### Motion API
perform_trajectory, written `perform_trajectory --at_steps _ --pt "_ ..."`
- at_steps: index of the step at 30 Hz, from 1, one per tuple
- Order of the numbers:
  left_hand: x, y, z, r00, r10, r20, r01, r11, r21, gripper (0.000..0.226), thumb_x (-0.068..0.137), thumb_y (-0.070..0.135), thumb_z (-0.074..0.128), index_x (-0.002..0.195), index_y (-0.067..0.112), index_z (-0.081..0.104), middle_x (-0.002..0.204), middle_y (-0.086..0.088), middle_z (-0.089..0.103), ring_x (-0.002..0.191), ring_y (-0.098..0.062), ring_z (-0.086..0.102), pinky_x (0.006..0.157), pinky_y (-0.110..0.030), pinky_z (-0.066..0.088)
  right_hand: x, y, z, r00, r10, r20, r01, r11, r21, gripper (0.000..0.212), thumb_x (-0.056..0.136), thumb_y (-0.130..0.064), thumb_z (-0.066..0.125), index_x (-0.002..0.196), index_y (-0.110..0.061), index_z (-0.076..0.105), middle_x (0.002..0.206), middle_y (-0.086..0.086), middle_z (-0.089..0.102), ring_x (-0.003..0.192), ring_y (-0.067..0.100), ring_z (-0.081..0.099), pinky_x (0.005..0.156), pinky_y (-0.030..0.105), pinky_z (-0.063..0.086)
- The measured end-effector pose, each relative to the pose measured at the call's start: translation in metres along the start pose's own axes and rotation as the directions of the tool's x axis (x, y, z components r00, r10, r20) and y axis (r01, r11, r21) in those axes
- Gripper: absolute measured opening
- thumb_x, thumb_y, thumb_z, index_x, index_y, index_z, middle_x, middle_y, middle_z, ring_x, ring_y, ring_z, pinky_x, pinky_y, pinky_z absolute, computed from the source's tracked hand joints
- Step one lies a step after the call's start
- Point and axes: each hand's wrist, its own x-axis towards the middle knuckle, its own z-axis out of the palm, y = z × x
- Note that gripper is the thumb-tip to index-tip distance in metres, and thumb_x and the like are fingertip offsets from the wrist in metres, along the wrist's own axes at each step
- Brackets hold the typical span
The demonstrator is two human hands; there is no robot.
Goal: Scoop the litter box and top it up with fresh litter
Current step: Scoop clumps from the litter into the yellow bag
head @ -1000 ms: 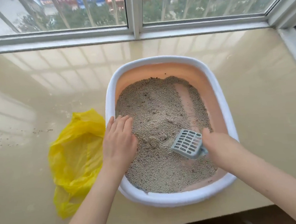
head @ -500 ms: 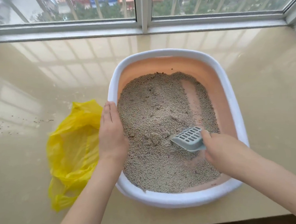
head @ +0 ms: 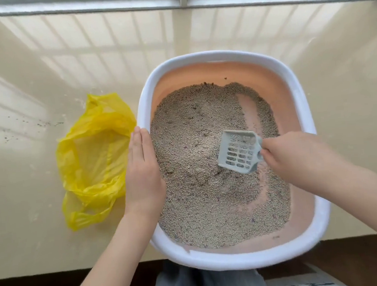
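A litter box point(head: 221, 55) with a white rim and peach inner walls sits on a glossy beige sill. Grey-brown litter point(head: 196, 137) covers most of its floor, with bare peach tracks on the right side. My right hand point(head: 295, 155) grips the handle of a pale grey slotted scoop point(head: 238, 150), whose blade rests in the litter with some grains in it. My left hand point(head: 142, 168) lies flat on the box's left rim, fingers together and pointing away from me.
An open yellow plastic bag point(head: 94, 156) lies crumpled on the sill just left of the box. Scattered litter specks point(head: 15, 130) dot the sill at far left. A window frame point(head: 182, 0) runs along the back. The box's near end overhangs the sill edge.
My left hand slid from the litter surface out onto the left rim. The scoop turned from slots-down to open side up, and the view tilted downward.
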Motion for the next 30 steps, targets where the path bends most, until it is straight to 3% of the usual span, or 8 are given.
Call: perform_trajectory --at_steps 4,7,9,15,19,23,27,30 --pt "-0.005 0.009 -0.002 1.000 0.009 -0.016 -0.010 0.999 -0.035 0.078 0.063 -0.011 0.042 0.140 -0.013 0.032 0.148 -0.031 0.030 0.140 -0.043 0.026 0.117 -0.039 0.018 -0.007 0.005 -0.003 0.997 -0.037 0.062 0.039 0.999 -0.018 0.039 0.097 -0.034 0.040 0.063 -0.016 0.035 0.061 -0.004 0.044 0.066 0.023 0.051 0.050 0.029 0.034" --pt "-0.007 0.013 -0.003 0.991 0.121 -0.050 -0.126 0.986 -0.111 0.070 0.069 -0.009 0.040 0.139 -0.008 0.040 0.147 -0.021 0.038 0.140 -0.032 0.032 0.115 -0.041 0.028 -0.001 -0.007 0.011 0.988 -0.114 0.108 0.116 0.993 -0.008 0.042 0.098 -0.033 0.040 0.060 -0.016 0.030 0.060 -0.005 0.037 0.062 0.020 0.046 0.045 0.026 0.028" --pt "-0.006 0.011 -0.004 0.990 0.116 -0.075 -0.128 0.977 -0.171 0.067 0.072 -0.012 0.040 0.137 -0.003 0.046 0.145 -0.014 0.044 0.137 -0.024 0.039 0.113 -0.035 0.032 0.007 -0.020 0.023 0.979 -0.165 0.122 0.161 0.986 0.042 0.043 0.099 -0.031 0.039 0.059 -0.018 0.028 0.059 -0.005 0.037 0.057 0.017 0.044 0.045 0.024 0.029" --pt "-0.004 0.007 -0.002 0.995 0.050 -0.091 -0.071 0.968 -0.241 0.069 0.072 -0.020 0.039 0.135 0.004 0.052 0.141 -0.005 0.049 0.134 -0.014 0.042 0.109 -0.034 0.036 0.028 -0.046 0.044 0.971 -0.205 0.126 0.171 0.957 0.236 0.038 0.100 -0.034 0.041 0.066 -0.020 0.043 0.062 -0.006 0.050 0.056 0.011 0.053 0.052 0.024 0.049" --pt "-0.004 0.005 -0.002 0.994 0.057 -0.096 -0.078 0.971 -0.226 0.069 0.071 -0.018 0.038 0.133 0.006 0.053 0.139 0.000 0.050 0.132 -0.011 0.043 0.109 -0.030 0.036 0.036 -0.059 0.061 0.960 -0.256 0.109 0.196 0.900 0.390 0.038 0.101 -0.039 0.039 0.065 -0.027 0.042 0.059 -0.011 0.049 0.049 0.000 0.045 0.045 0.014 0.034" --pt "-0.006 0.004 0.001 0.992 0.083 -0.098 -0.102 0.972 -0.213 0.070 0.068 -0.017 0.038 0.132 0.007 0.056 0.137 0.007 0.049 0.132 -0.008 0.043 0.108 -0.029 0.036 0.037 -0.072 0.080 0.975 -0.208 0.074 0.151 0.874 0.461 0.034 0.102 -0.041 0.035 0.073 -0.025 0.045 0.063 -0.010 0.049 0.058 0.005 0.047 0.051 0.018 0.036" --pt "-0.007 0.002 0.004 0.990 0.085 -0.112 -0.106 0.975 -0.198 0.073 0.067 -0.025 0.042 0.130 0.009 0.058 0.136 0.007 0.051 0.131 -0.009 0.044 0.104 -0.032 0.038 0.033 -0.071 0.090 0.989 -0.141 0.047 0.085 0.795 0.600 0.039 0.098 -0.043 0.045 0.067 -0.019 0.048 0.057 -0.005 0.050 0.050 0.007 0.042 0.050 0.022 0.033" --pt "-0.007 0.001 0.006 0.987 0.089 -0.131 -0.114 0.974 -0.195 0.071 0.066 -0.016 0.040 0.128 0.013 0.059 0.134 0.010 0.052 0.129 -0.007 0.045 0.103 -0.029 0.037 0.027 -0.062 0.091 0.995 -0.099 0.021 0.064 0.771 0.633 0.039 0.095 -0.046 0.049 0.070 -0.017 0.058 0.057 -0.001 0.056 0.047 0.007 0.042 0.050 0.022 0.035"
